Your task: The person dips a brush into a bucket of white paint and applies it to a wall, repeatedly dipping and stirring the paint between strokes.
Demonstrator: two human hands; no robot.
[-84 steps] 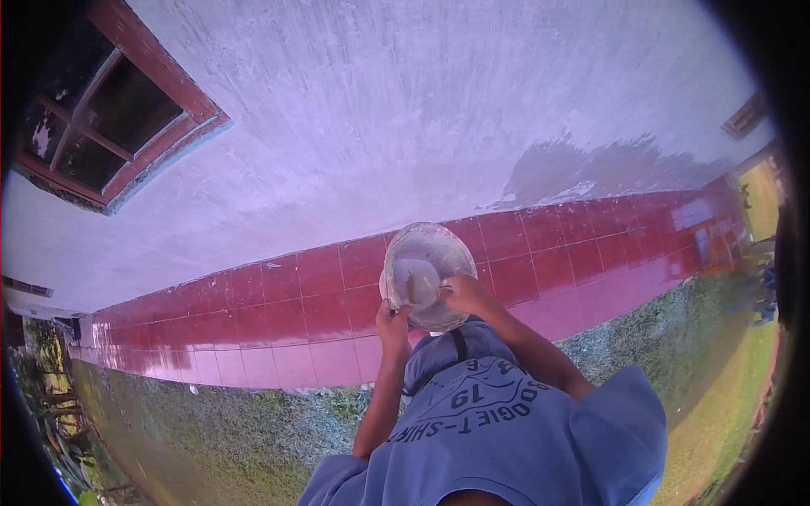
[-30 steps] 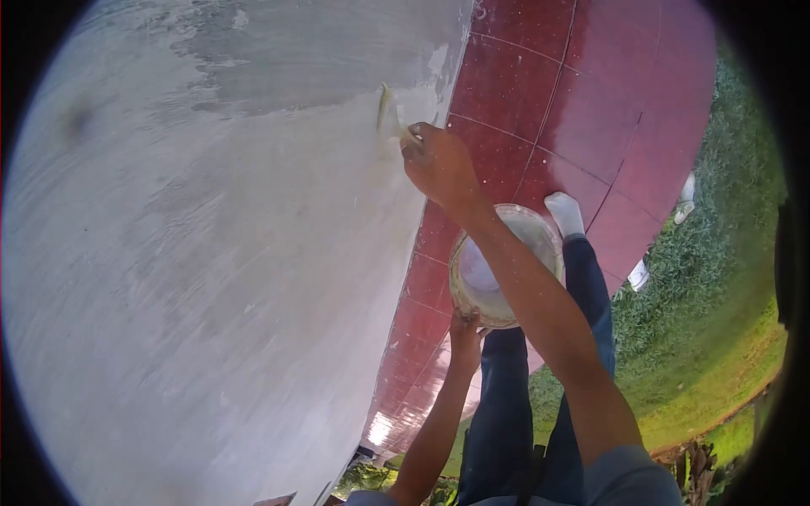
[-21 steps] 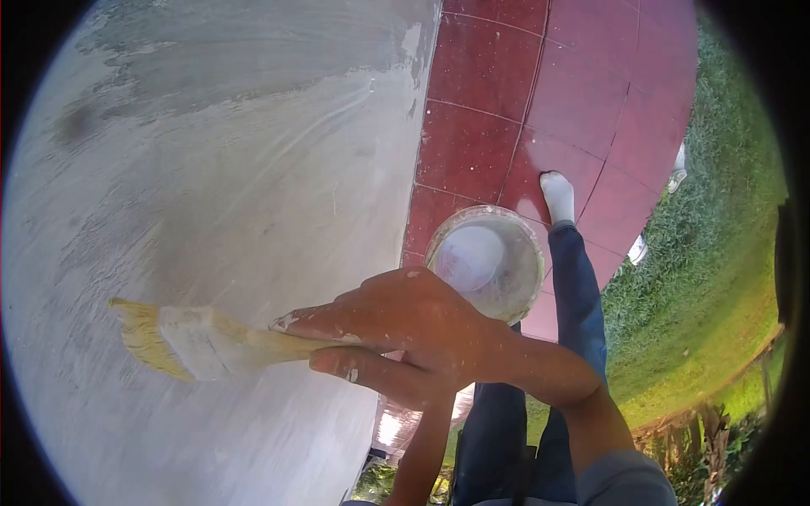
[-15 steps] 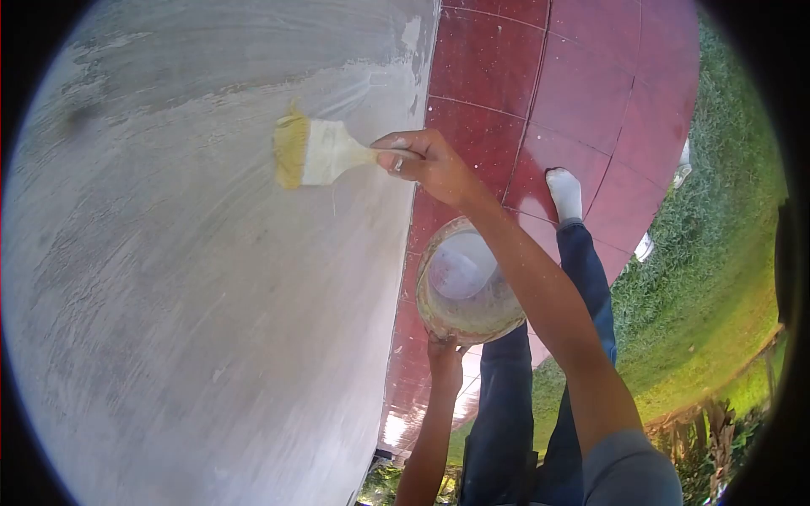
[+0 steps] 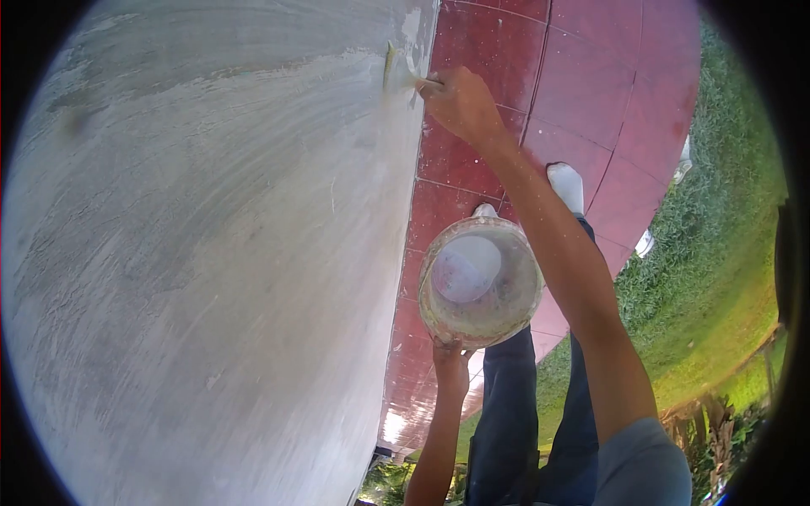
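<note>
A wide paintbrush (image 5: pixel 391 69) is in my right hand (image 5: pixel 462 103), fingers closed round its handle. The brush is seen edge-on, its yellowish bristles at the grey wall (image 5: pixel 211 278), close to where the wall meets the red tiles. Below, my left hand (image 5: pixel 451 364) grips the near rim of a round, stained bucket (image 5: pixel 506 316). Some whitish liquid (image 5: pixel 464 270) lies inside the bucket. Most of the left fingers are hidden behind the rim.
Red floor tiles (image 5: pixel 582 93) run along the wall, flecked with white spots. My white-socked foot (image 5: pixel 566 185) stands on them, the other partly behind the bucket. Grass (image 5: pixel 717 228) borders the tiles on the right. Plants show at the lower right.
My right hand has swung the brush up and to the right along the wall, turning it edge-on. The bucket has shifted slightly right in my left hand.
</note>
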